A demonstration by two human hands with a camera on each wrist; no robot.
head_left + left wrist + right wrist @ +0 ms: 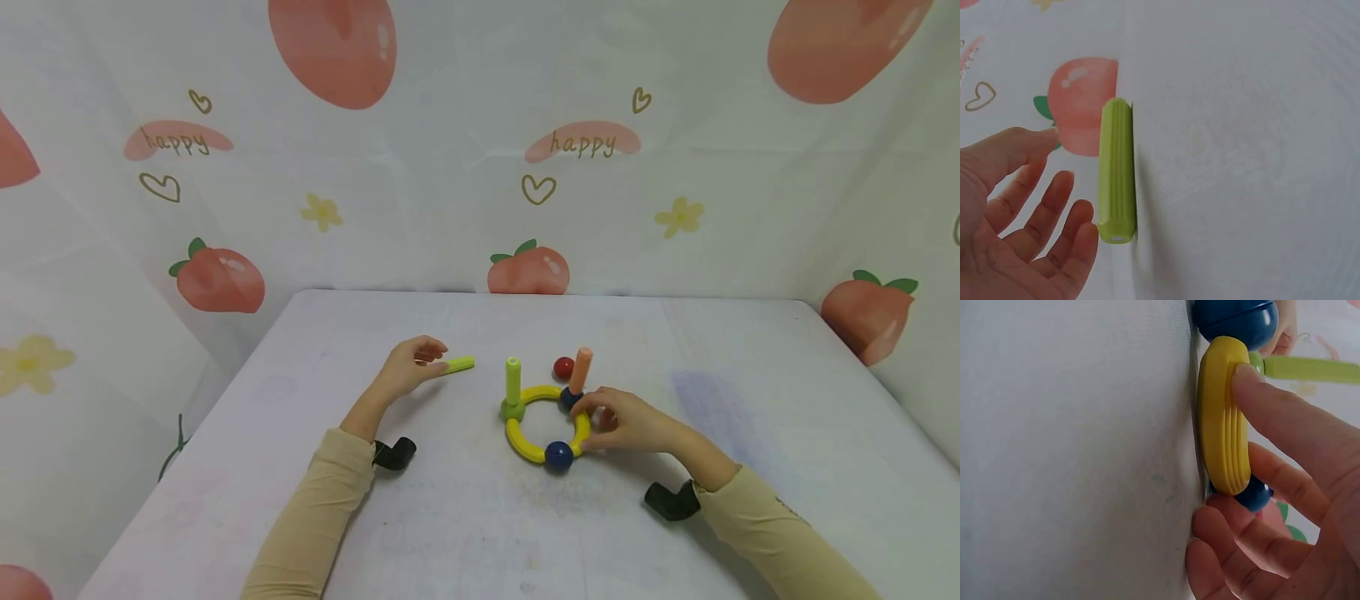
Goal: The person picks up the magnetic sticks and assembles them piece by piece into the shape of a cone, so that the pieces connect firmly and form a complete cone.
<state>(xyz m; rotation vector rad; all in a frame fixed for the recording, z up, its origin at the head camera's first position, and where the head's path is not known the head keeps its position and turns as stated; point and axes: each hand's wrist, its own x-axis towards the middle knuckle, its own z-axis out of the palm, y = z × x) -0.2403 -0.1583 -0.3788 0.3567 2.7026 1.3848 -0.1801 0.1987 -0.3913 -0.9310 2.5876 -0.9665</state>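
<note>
A ring of yellow curved rods [525, 450] joined by balls lies on the table. Its balls are green [512, 411] and navy blue [558, 456]; a light-green rod [513, 379] and an orange rod [581, 371] stand up from it. My right hand [633, 423] holds the ring's right side, thumb on a yellow curved rod [1225, 419] and fingers around its far end near a blue ball [1254, 495]. Beside a loose yellow-green rod [1117, 172] on the table is my left hand [1035, 219], fingers loosely bent, thumb apart from the rod.
A red ball [563, 367] sits just behind the ring, near the orange rod. The white table [450, 533] ends at a patterned cloth backdrop [450, 167]. Black wrist-camera mounts [395, 454] stick out from both sleeves.
</note>
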